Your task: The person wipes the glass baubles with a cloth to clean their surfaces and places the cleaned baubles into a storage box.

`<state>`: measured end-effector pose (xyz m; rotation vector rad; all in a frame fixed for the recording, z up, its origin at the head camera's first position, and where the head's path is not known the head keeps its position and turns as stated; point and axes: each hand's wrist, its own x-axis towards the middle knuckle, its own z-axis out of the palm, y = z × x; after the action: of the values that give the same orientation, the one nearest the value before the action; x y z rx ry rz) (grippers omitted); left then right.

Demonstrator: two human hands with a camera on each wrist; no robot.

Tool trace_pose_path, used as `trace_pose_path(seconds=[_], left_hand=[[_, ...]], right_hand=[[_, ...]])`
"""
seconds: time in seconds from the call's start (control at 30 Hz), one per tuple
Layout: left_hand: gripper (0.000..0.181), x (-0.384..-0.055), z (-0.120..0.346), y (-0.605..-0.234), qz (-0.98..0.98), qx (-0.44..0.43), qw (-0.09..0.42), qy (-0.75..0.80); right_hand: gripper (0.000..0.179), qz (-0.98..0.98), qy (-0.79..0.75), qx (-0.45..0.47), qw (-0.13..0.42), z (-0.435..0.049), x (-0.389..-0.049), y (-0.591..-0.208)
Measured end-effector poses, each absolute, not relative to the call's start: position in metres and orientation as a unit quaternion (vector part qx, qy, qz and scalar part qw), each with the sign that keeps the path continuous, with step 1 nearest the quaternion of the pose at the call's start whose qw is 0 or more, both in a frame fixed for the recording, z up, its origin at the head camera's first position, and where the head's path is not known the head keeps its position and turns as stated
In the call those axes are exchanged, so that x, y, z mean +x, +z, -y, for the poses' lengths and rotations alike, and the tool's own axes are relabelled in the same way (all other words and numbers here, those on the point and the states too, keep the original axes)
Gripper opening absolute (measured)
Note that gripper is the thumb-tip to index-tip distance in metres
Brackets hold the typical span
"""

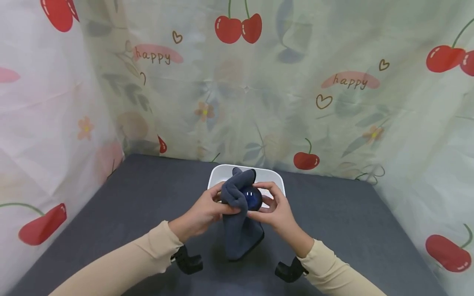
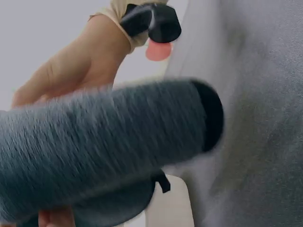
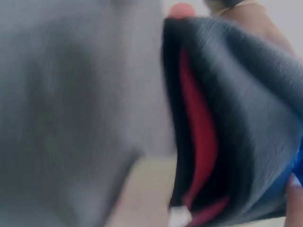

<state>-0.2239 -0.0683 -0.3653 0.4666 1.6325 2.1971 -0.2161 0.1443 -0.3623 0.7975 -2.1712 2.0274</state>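
Note:
A dark grey cloth [image 1: 240, 234] with a black edge hangs from my left hand [image 1: 201, 211], its thumb and fingers gripping the bunched upper part. My right hand [image 1: 277, 207] holds a glossy dark blue ball [image 1: 254, 199] from the right side, thumb below and fingers above. The cloth lies against the ball's left side. In the left wrist view a fold of the cloth [image 2: 104, 142] covers most of the fingers. Blue of the ball [image 3: 299, 163] shows at the right edge of the right wrist view, beside the cloth [image 3: 251, 99], where a red strip shows along its black edge.
Behind the hands a white rectangular container [image 1: 218, 172] stands on the dark grey tabletop [image 1: 159, 185]. Curtains printed with cherries [image 1: 229, 29] enclose the table at the back and sides. Black camera mounts [image 1: 189, 261] stick out under both wrists.

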Motion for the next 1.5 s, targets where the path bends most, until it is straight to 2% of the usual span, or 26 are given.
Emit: trace_pose_path(seconds=[0.17,0.23,0.4,0.5,0.73,0.8,0.97,1.03,1.1,1.23,1.3,1.37,1.5], left_hand=[[0.062,-0.223,0.064,-0.365,-0.599,0.165,0.150,0.769],[0.060,-0.223,0.065,-0.365,-0.606,0.163,0.146,0.765],[0.061,-0.224,0.068,-0.361,-0.590,0.159,0.167,0.774],[0.062,-0.224,0.066,-0.359,-0.589,0.164,0.168,0.774],[0.060,-0.220,0.058,-0.364,-0.628,0.172,0.133,0.747],[0.060,-0.220,0.059,-0.367,-0.622,0.164,0.145,0.752],[0.065,-0.221,0.063,-0.371,-0.568,0.144,0.181,0.790],[0.067,-0.221,0.063,-0.371,-0.548,0.147,0.188,0.801],[0.067,-0.221,0.062,-0.370,-0.552,0.154,0.184,0.798],[0.066,-0.220,0.061,-0.369,-0.579,0.155,0.168,0.783],[0.066,-0.220,0.061,-0.369,-0.584,0.155,0.165,0.779],[0.065,-0.220,0.061,-0.368,-0.580,0.155,0.169,0.782],[0.064,-0.220,0.064,-0.365,-0.559,0.162,0.187,0.791]], right_hand=[[0.063,0.812,0.500,0.277,0.119,-0.143,-0.215,-0.358],[0.065,0.827,0.463,0.288,0.137,-0.145,-0.215,-0.357],[0.065,0.745,0.603,0.280,0.060,-0.150,-0.217,-0.362],[0.066,0.700,0.656,0.279,0.043,-0.151,-0.218,-0.367],[0.067,0.831,0.416,0.327,0.173,-0.150,-0.213,-0.362],[0.066,0.832,0.418,0.328,0.157,-0.151,-0.213,-0.359],[0.067,0.743,0.604,0.286,0.032,-0.155,-0.215,-0.362],[0.068,0.704,0.654,0.276,0.009,-0.154,-0.216,-0.364],[0.068,0.716,0.635,0.288,0.029,-0.153,-0.215,-0.365],[0.068,0.814,0.460,0.322,0.147,-0.150,-0.213,-0.364],[0.070,0.835,0.402,0.325,0.187,-0.149,-0.211,-0.361],[0.068,0.833,0.416,0.321,0.173,-0.149,-0.208,-0.356],[0.067,0.789,0.530,0.294,0.100,-0.150,-0.204,-0.349]])
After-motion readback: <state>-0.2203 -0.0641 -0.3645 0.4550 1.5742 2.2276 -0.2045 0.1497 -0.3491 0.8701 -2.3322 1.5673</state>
